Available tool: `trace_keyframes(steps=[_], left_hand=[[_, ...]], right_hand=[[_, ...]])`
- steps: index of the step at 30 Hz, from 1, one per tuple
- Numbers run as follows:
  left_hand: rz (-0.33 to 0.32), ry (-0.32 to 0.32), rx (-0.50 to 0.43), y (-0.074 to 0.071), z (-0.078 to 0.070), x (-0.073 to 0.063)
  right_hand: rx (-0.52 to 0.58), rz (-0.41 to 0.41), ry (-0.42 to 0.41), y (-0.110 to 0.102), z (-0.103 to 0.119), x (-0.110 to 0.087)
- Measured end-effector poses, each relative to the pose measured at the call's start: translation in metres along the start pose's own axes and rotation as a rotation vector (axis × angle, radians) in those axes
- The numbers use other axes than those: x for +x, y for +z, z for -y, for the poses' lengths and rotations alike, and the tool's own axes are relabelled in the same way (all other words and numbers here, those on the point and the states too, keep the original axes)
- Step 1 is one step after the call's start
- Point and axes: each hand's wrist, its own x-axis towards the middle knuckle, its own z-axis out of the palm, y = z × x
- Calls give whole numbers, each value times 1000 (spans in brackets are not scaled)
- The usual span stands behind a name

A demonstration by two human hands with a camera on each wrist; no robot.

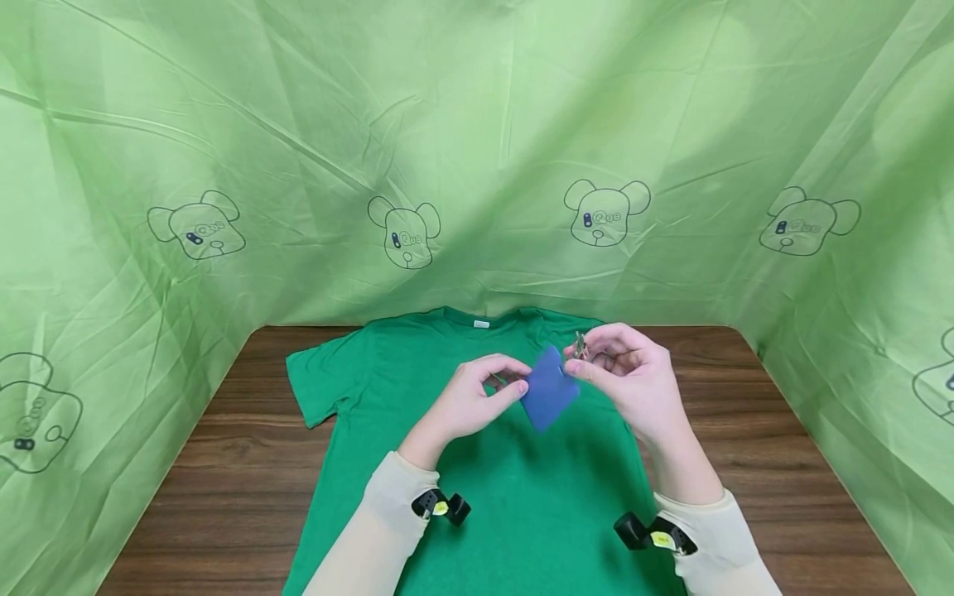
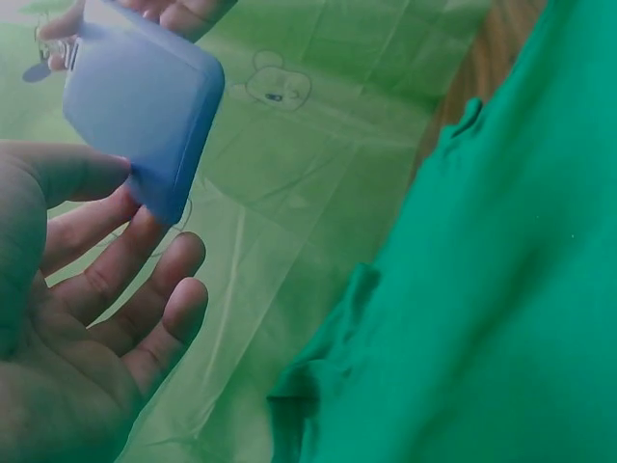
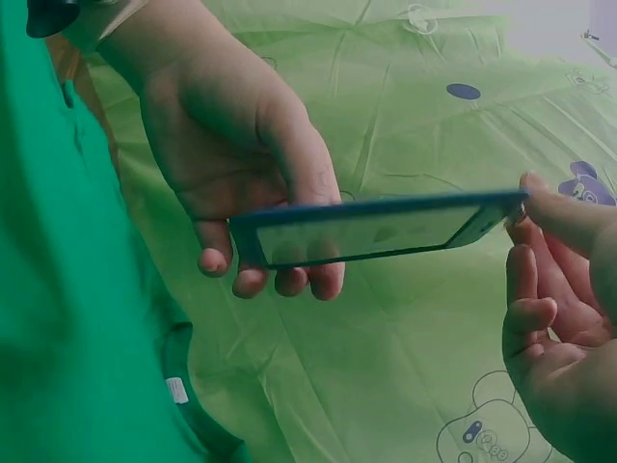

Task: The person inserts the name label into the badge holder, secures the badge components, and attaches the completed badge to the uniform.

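Note:
A thin blue badge holder [image 1: 550, 393] is held up above a green T-shirt [image 1: 514, 513]. At its left corner, my left hand [image 1: 477, 397] pinches it between thumb and fingers. My right hand [image 1: 633, 372] pinches the opposite edge, where a small metal clip [image 1: 580, 346] sticks up by the fingertips. The left wrist view shows the plain blue back of the badge holder [image 2: 140, 96], with the lower fingers of the left hand [image 2: 87, 318] spread away from it. In the right wrist view, the badge holder [image 3: 376, 236] appears nearly edge-on with a clear framed window.
The T-shirt lies spread on a dark wood table [image 1: 246, 463], its collar label [image 1: 481, 324] at the far side. Light green cloth walls [image 1: 477, 124] with bear-head drawings enclose the back and both sides. Each wrist wears a strap with a black camera [image 1: 632, 531].

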Motion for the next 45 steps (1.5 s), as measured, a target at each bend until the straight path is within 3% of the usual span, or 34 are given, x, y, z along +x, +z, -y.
trace_keyframes(steps=[5, 10, 17, 24, 33, 45], left_hand=[[-9, 13, 9, -1, -1, 1], [-47, 25, -1, -2, -6, 1], [-99, 67, -37, -3, -12, -1], [-138, 77, -70, -4, -21, -2], [-154, 46, -93, -3, -24, -2], [-118, 45, -140, -1, -24, -2]], right_hand=[[31, 49, -12, 0, -3, -1], [-3, 34, -21, 2, -9, 0], [-318, 12, -4, 4, -16, 1], [-459, 75, 26, 4, -23, 0], [-576, 79, -124, 10, -27, -1], [-608, 109, -194, 11, -28, -1]])
